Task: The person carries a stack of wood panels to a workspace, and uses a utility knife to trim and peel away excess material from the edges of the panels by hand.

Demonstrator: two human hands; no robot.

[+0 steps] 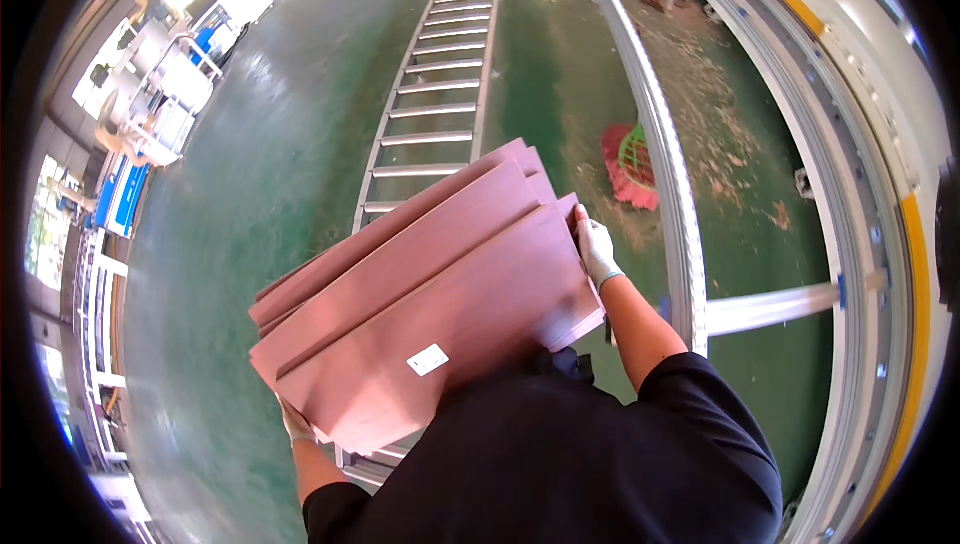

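A stack of reddish-brown flat panels (480, 289) rests against my front, tilted with its right end farther from me. Several panels are fanned, and the top one carries a small white label (428, 360). My right hand (597, 247), in a light glove, grips the stack's right end. At the lower left end, my gloved left hand (297, 422) holds the edge from beneath, its fingers mostly hidden under the panels. Below the stack runs a metal roller track (430, 112), partly covered by it.
A metal rail (668, 164) with a crossbar (775, 309) runs along my right, beside a large machine frame (880, 184) with yellow strips. A red and green broom head (632, 166) lies on the littered floor. Machines (150, 124) line the far left of the green floor (240, 214).
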